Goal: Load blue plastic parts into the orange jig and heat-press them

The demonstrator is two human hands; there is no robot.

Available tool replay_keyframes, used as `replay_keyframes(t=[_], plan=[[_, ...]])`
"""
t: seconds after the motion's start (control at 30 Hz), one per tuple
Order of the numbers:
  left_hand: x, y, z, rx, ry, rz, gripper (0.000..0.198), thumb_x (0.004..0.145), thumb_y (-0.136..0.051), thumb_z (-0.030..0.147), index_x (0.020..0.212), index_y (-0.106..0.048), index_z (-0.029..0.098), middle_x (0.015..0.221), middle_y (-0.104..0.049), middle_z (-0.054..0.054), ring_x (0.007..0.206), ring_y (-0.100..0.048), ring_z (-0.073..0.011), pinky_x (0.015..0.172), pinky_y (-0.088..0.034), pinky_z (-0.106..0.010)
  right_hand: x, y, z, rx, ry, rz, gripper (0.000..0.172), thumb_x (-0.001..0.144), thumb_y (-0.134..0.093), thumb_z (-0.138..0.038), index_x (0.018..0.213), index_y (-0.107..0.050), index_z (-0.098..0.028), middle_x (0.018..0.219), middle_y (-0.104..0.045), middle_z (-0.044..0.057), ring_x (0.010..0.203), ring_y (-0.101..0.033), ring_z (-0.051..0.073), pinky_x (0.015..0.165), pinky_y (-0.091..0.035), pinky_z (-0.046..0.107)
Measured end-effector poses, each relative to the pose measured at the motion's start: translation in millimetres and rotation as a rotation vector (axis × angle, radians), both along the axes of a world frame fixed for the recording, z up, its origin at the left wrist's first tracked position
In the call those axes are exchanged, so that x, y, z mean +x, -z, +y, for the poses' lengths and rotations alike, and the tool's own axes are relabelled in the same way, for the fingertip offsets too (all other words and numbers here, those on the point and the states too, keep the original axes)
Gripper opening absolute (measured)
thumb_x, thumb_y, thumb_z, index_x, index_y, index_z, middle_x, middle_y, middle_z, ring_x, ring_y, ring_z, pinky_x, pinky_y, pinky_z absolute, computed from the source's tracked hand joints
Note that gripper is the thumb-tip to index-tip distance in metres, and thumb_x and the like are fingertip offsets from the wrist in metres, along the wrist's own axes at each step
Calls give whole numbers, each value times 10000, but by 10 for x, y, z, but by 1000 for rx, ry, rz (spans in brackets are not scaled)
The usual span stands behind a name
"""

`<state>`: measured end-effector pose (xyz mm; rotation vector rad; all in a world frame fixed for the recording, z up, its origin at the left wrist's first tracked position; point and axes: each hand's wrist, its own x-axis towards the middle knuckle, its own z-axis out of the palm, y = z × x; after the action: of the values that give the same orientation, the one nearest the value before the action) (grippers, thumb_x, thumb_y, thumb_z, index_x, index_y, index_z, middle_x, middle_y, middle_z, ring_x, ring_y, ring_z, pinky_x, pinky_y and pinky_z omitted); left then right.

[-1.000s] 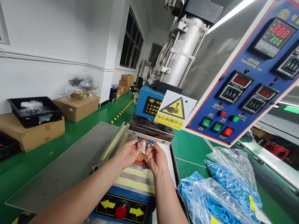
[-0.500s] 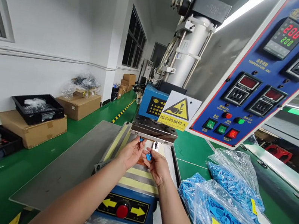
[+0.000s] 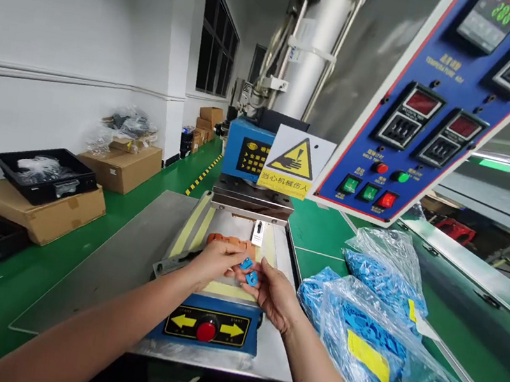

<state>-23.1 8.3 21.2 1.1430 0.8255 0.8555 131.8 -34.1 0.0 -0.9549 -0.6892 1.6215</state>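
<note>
Over the press bed (image 3: 229, 291), left hand (image 3: 214, 265) and right hand (image 3: 279, 295) pinch blue pieces (image 3: 251, 278), individual holds unclear, apparently checking them; the next move likely needs steady handling.

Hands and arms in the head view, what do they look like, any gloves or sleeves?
The left hand and right hand wear no gloves, and I can't make out any rings or watch. The visible forearms are sleeveless.
</note>
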Motion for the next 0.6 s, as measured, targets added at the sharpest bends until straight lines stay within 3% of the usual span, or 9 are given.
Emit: replay_keyframes(t=[0.13, 0.3, 0.4, 0.5, 0.6], plan=[[110, 64, -113, 276, 218, 263, 222, 750, -620, 318, 670, -700, 127, 608, -639, -38, 559, -528, -135, 519, -399, -231, 40, 36, -291, -58, -51, -8, 397, 960, -415, -355, 899, -655, -46, 778, -730, 149, 698, -718, 172, 527, -562, 203], [410, 207, -316, 349, 459, 283, 377, 737, -603, 470, 551, -614, 142, 516, -547, 7, 517, -462, -115, 491, -352, -216, 205, 122, -723, -140, -10, 30, 475, 997, -279, -355, 947, -639, -50, 700, -718, 116, 609, -701, 144, 510, -552, 199], [648, 265, -477, 332, 536, 279, 408, 711, -596, 560, 662, -676, 163, 538, -579, 7, 518, -474, -123, 480, -375, -208, 428, 172, -1038, -130, 38, 67, 484, 984, -311, -401, 920, -647, -58, 673, -705, 95, 607, -700, 142, 518, -551, 192], [822, 309, -671, 341, 520, 299, 445, 642, -659, 573, 861, -734, 192, 689, -673, -21, 583, -530, -150, 476, -406, -203, 755, 122, -1513, -104, 217, 37, 432, 952, -404, -428, 912, -651, -76, 727, -717, 101, 667, -711, 152, 544, -556, 187], [885, 409, -844, 326, 574, 323, 463, 622, -694, 568, 922, -743, 219, 781, -710, -41, 644, -578, -180, 505, -452, -214, 1239, 7, -2171, -101, 522, -105, 374, 923, -482, -414, 964, -643, -79, 830, -723, 129, 745, -718, 180, 554, -568, 207]])
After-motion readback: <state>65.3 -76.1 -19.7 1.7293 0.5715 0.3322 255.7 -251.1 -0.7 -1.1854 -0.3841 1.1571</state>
